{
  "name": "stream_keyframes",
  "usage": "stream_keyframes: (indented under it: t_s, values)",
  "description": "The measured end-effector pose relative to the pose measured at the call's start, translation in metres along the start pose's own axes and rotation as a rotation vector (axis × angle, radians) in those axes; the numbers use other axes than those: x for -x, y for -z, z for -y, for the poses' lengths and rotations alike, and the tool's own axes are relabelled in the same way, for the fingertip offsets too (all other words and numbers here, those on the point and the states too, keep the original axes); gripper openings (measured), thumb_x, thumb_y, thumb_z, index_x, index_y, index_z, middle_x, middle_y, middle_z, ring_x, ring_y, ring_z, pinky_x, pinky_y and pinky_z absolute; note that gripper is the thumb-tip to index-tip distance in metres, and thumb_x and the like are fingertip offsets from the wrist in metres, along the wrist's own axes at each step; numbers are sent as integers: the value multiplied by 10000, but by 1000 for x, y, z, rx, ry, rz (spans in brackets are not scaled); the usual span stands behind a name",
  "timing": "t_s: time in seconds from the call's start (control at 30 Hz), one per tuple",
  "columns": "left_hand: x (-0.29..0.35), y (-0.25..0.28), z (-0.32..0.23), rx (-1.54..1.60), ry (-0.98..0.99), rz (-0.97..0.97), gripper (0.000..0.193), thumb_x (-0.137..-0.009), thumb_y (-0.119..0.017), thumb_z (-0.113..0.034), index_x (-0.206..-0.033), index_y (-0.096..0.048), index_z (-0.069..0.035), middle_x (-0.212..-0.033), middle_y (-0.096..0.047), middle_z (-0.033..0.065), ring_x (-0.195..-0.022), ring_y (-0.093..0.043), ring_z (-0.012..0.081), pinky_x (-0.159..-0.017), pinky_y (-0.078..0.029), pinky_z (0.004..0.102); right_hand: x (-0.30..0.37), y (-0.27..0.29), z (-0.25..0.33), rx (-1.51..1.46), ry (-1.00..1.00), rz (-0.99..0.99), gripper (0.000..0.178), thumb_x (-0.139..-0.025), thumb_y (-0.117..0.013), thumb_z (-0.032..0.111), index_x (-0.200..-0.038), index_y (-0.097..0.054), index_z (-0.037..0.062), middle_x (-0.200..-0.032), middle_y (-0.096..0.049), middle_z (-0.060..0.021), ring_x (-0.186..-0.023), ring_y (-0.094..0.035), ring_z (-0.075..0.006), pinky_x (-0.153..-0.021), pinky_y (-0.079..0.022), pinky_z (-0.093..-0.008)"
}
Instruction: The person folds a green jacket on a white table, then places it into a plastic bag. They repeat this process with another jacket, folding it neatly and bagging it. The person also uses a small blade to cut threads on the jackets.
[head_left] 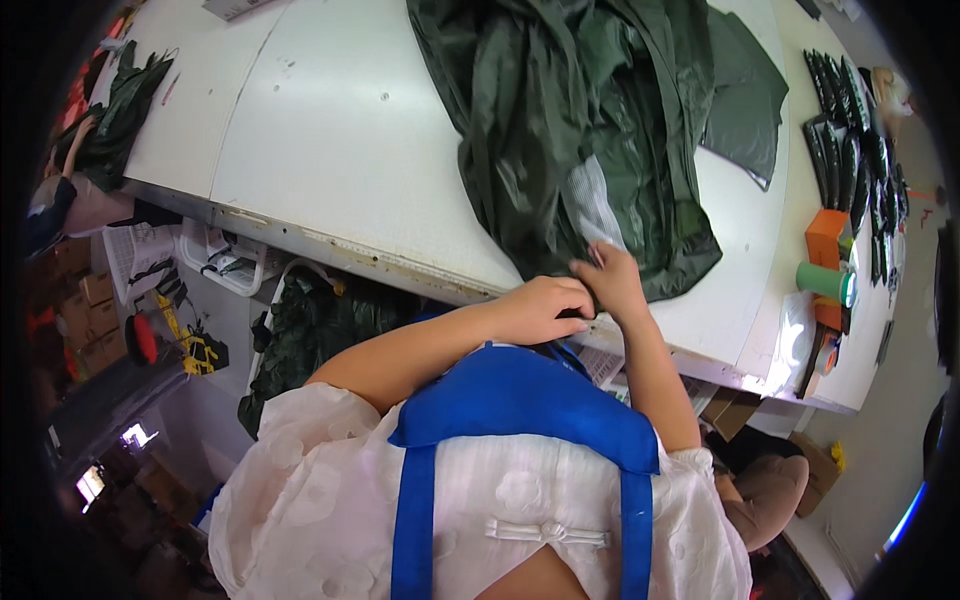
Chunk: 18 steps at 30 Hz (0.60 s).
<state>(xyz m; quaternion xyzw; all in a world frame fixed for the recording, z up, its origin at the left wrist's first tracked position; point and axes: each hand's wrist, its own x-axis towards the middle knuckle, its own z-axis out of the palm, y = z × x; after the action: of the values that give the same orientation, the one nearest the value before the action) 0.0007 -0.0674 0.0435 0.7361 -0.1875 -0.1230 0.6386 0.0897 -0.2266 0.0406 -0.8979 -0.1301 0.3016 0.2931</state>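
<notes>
A dark green, slightly shiny garment (540,120), like rainwear, lies rumpled over the white table (330,120) and reaches its front edge. On it shows a pale grey, finely striped strip (593,205). My left hand (545,308) is closed with curled fingers at the garment's near edge, by the table rim. Just right of it, my right hand (615,278) has its fingers pinched together over the garment, below the striped strip. Something small and dark shows at those fingertips, too small to name. The two hands nearly touch.
Flat dark green pieces (745,105) lie right of the garment. Further right are black packets (840,150), an orange box (828,235) and a green roll (825,281). Dark green cloth (335,320) fills a bin under the table. Another person's arm (77,145) handles dark cloth at far left.
</notes>
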Motion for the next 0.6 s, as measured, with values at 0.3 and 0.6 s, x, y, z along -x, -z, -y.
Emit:
stream_keyframes:
  t_s: [0.3, 0.6]
  values:
    - [-78, 183, 30, 948, 410, -1044, 828, -789, -732, -411, -1381, -287, -38, -1369, -361, 187, -1205, -427, 320, -979, -425, 442, 90, 82, -66, 650, 256, 289, 158, -719, -626, 123, -874, -628, 99, -806, -633, -104, -777, -614, -335, -664, -492, -419]
    - [-56, 168, -3, 863, -7, -933, 562, -827, -547, 35, -1343, -362, -91, -1259, -501, 105, -1155, -497, 268, -998, -405, 399, 142, 193, -156, 371, -81, -564, 415, -821, -685, 152, -1210, -578, 55, -1123, -640, -103, -988, -619, -226, -823, -501, -357]
